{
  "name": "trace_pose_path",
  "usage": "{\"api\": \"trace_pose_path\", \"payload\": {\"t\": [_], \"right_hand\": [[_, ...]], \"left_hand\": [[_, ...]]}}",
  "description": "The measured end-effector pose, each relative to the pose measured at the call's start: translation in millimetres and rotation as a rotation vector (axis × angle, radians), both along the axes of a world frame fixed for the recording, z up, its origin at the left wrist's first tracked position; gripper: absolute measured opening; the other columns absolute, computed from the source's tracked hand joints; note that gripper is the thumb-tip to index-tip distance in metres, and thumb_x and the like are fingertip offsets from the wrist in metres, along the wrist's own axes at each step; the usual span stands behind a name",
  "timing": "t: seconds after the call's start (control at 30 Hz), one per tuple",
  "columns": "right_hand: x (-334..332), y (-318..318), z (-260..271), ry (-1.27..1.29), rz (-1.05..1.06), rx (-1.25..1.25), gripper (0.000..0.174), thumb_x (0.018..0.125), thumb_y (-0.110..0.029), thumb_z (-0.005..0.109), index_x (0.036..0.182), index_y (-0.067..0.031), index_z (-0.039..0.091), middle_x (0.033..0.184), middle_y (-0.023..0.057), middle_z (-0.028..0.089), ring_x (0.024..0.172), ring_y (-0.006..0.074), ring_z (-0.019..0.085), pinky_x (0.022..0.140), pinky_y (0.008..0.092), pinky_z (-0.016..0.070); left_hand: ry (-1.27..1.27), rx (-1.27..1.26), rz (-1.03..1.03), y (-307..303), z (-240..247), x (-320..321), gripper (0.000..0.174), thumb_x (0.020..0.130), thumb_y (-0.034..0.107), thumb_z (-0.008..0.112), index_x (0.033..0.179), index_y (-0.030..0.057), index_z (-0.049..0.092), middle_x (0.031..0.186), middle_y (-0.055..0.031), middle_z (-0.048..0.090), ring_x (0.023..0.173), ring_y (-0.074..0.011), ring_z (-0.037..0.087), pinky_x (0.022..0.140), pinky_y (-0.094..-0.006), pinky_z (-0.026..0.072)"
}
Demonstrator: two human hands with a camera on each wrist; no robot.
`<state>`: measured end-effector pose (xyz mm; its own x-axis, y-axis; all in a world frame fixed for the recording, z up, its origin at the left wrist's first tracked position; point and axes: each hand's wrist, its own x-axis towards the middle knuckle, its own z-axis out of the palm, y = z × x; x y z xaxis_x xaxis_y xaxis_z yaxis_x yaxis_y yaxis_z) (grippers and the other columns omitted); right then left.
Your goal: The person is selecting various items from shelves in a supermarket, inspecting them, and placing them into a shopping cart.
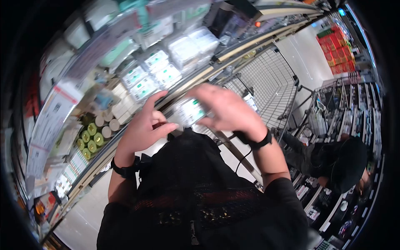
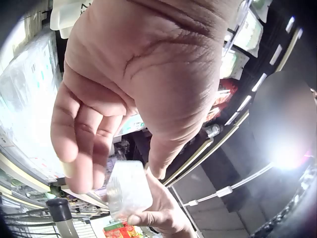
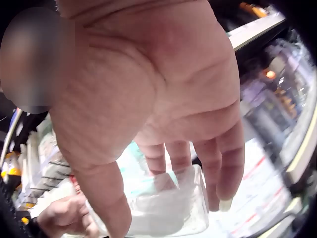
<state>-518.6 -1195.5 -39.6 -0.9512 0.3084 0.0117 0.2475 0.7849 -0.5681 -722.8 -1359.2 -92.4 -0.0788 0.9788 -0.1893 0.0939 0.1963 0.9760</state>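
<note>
A clear-and-white package with green marks [image 1: 189,111] is in the right hand [image 1: 229,109], gripped between thumb and fingers above the chest; it is blurred in the head view. Facing it from the other side is the left hand [image 1: 142,130], thumb and fingers spread apart, its thumb tip close to the package. In the left wrist view the package [image 2: 129,191] appears beyond the loosely bent fingers of the left hand [image 2: 143,74]. The right wrist view has the transparent package [image 3: 171,213] between the thumb and fingers of the right hand [image 3: 158,94].
Shelves on the left hold similar packages [image 1: 143,88] and green-topped cylinders [image 1: 92,135]. A wire shopping cart [image 1: 266,77] stands beyond the right hand. Another person in a black cap [image 1: 349,164] is at the right, near more shelving. Red boxes [image 1: 335,52] are stacked farther off.
</note>
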Motion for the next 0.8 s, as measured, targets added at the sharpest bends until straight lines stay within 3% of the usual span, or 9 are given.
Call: {"api": "trace_pose_path", "payload": {"t": [0.03,0.13,0.2,0.27,0.37,0.47,0.57,0.6,0.8], "right_hand": [[20.1,21.2,-6.9,-0.032,-0.048,-0.041,0.068,0.066,-0.016,0.085,0.128,-0.0087,0.058,0.103,0.0103,0.062,0.083,0.0235,0.065,0.076,0.0387,0.0549],[83.5,91.6,-23.8,-0.213,-0.225,-0.268,0.069,0.065,-0.012,0.086,0.127,-0.011,0.058,0.104,0.0064,0.064,0.088,0.0193,0.063,0.081,0.0349,0.0536],[126.6,139.0,-64.2,-0.363,-0.375,-0.391,0.068,0.061,-0.012,0.086,0.124,-0.0077,0.059,0.109,0.0126,0.07,0.103,0.0266,0.067,0.088,0.0372,0.0532],[148.9,166.9,-107.9,-0.594,-0.387,-0.131,0.072,0.058,-0.013,0.087,0.124,-0.0083,0.06,0.109,0.0142,0.071,0.105,0.031,0.067,0.088,0.0397,0.0536],[182.7,210.6,-215.7,-0.718,-0.256,-0.083,0.075,0.057,-0.014,0.088,0.126,-0.0087,0.059,0.109,0.0159,0.071,0.107,0.034,0.066,0.089,0.0414,0.0536],[196.5,221.4,-305.2,-0.853,-0.15,0.006,0.081,0.054,-0.015,0.09,0.128,-0.0075,0.058,0.111,0.0162,0.071,0.108,0.033,0.066,0.089,0.0399,0.054],[197.2,208.3,-371.1,-0.908,-0.157,0.084,0.055,0.071,-0.012,0.079,0.122,-0.0077,0.059,0.115,0.0156,0.07,0.111,0.0335,0.065,0.091,0.0394,0.0544],[195.5,199.4,-390.1,-0.887,-0.171,0.129,0.034,0.085,-0.013,0.065,0.119,-0.0109,0.059,0.117,0.0116,0.069,0.112,0.0319,0.064,0.089,0.0404,0.0551],[197.1,176.0,-460.7,-0.859,-0.158,0.186,0.027,0.095,-0.016,0.051,0.12,-0.0196,0.061,0.117,0.0038,0.063,0.115,0.0268,0.058,0.089,0.0426,0.0508]], "left_hand": [[-0.005,-0.005,-0.019,4.1,-0.1,1.5,0.075,0.088,0.014,0.075,0.148,0.0021,0.034,0.07,-0.0047,0.066,0.062,-0.0105,0.061,0.061,-0.0261,0.0469],[0.251,-0.065,-0.108,10.7,8.8,7.7,0.063,0.084,0.006,0.075,0.142,0.0051,0.048,0.071,-0.0018,0.063,0.064,-0.0074,0.059,0.062,-0.024,0.047],[0.274,-0.103,-0.122,11.8,9.0,12.6,0.061,0.085,0.007,0.075,0.14,0.0061,0.05,0.071,-0.0019,0.064,0.065,-0.0072,0.059,0.062,-0.0244,0.0473],[0.321,-0.145,-0.089,16.8,7.8,24.2,0.05,0.085,0.01,0.075,0.132,0.0069,0.059,0.073,-0.0029,0.068,0.067,-0.0097,0.063,0.063,-0.0257,0.049],[0.436,-0.04,-0.034,30.3,5.1,51.1,0.046,0.082,0.017,0.08,0.125,0.0077,0.066,0.075,-0.0066,0.068,0.066,-0.0183,0.066,0.063,-0.0295,0.0514],[0.545,0.036,-0.102,49.6,12.4,79.5,0.032,0.081,0.009,0.078,0.111,0.0051,0.071,0.09,-0.0108,0.071,0.083,-0.0232,0.069,0.071,-0.0329,0.0532],[0.694,0.162,-0.215,69.2,1.5,98.0,0.03,0.075,0.007,0.077,0.104,0.0061,0.071,0.095,-0.0121,0.071,0.096,-0.0327,0.067,0.083,-0.0392,0.0541],[0.723,0.187,-0.249,75.9,-3.9,102.5,0.03,0.074,0.007,0.076,0.103,0.0072,0.072,0.095,-0.0112,0.071,0.098,-0.0321,0.067,0.084,-0.0401,0.0539],[0.736,0.257,-0.321,102.1,-51.8,135.0,0.028,0.071,0.009,0.077,0.099,0.0095,0.073,0.091,-0.0048,0.069,0.097,-0.0287,0.067,0.082,-0.0408,0.0508]]}}
